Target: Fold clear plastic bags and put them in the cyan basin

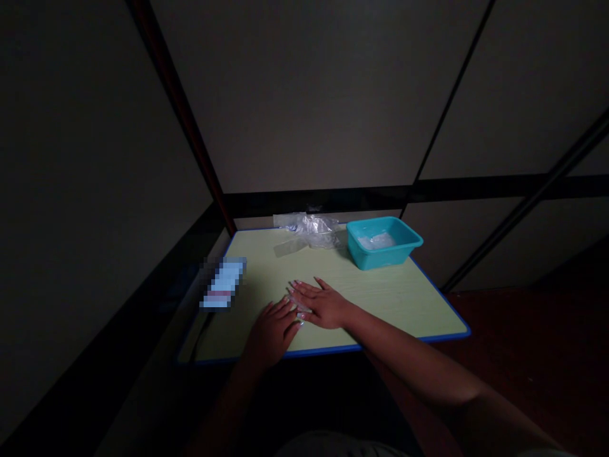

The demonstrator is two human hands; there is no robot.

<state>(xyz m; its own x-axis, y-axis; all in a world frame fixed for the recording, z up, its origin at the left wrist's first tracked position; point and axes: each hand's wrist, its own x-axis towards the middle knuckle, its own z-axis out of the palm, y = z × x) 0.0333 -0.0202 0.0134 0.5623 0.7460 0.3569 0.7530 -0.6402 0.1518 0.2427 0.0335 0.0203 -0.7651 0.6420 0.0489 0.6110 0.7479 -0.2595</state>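
A small piece of clear plastic point(301, 305) lies on the pale yellow-green table point(380, 304) near its front edge, partly hidden under my fingers. My right hand point(323, 305) rests flat over it, fingers stretched to the left and the thumb a little apart. Beside it, my left hand point(273, 331) lies palm down with its fingers spread, the fingertips touching the left side of the plastic. The tips of both hands nearly meet.
Crumpled clear plastic bags point(318, 230) lie at the table's back edge. A turquoise basket point(384, 254) with clear plastic inside stands at the back right. A pixelated bright object point(224, 284) is at the left edge. Wall panels rise behind.
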